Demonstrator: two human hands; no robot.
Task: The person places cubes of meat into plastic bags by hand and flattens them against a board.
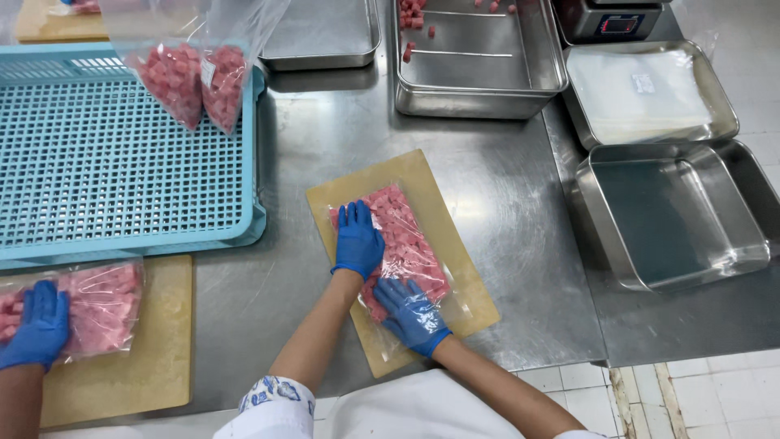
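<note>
Both hands (382, 276) press flat on meat bag (406, 244).

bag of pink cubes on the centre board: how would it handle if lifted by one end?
Likely floppy: the bag is thin clear film over loose cubes, lying flat under both hands. Contents would probably slump downward. The film looks glossy, so possibly slippery in gloves.

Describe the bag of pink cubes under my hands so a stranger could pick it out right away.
Start at the steel table and find the tan cutting board lying at its middle, right of the blue crate. The clear bag of pink cubes lies flat on that board, pressed by the left hand and right hand. Unlike the other bags, both blue-gloved hands rest on it.
</note>
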